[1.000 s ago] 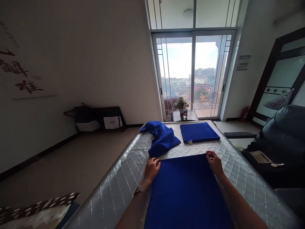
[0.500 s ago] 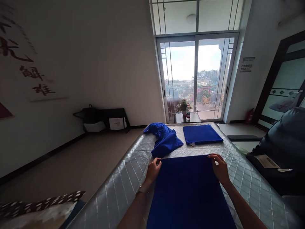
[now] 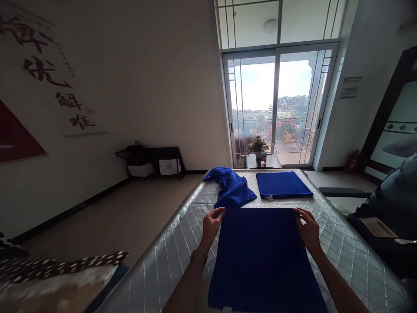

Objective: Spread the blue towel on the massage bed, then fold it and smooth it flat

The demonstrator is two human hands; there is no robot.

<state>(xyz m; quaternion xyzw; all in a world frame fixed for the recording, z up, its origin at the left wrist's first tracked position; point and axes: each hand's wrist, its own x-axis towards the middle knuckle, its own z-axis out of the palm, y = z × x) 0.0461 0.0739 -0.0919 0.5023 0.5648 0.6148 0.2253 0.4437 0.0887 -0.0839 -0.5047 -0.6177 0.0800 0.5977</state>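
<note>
A dark blue cloth (image 3: 260, 256) hangs flat between my hands, its far edge pulled straight and its near end close to the bottom of the view. My left hand (image 3: 211, 224) pinches the far left corner. At the far right corner, my right hand (image 3: 308, 228) grips the same edge between thumb and fingers. Beyond them a crumpled blue cloth (image 3: 233, 189) lies on the silver quilted mattress (image 3: 176, 243). To its right rests a neatly folded blue cloth (image 3: 284, 184) with a small white tag on its near edge.
A small table (image 3: 249, 163) with a potted plant (image 3: 258, 144) and a bottle (image 3: 263, 154) stands past the mattress. Dark chair (image 3: 384, 234) is at right. Black bags (image 3: 140, 158) sit by the left wall, and a dotted pillow (image 3: 81, 265) is at lower left.
The held cloth is raised slightly, and its near end with a pale tag now shows at the bottom. My view has turned a little left. Both hands keep their grip.
</note>
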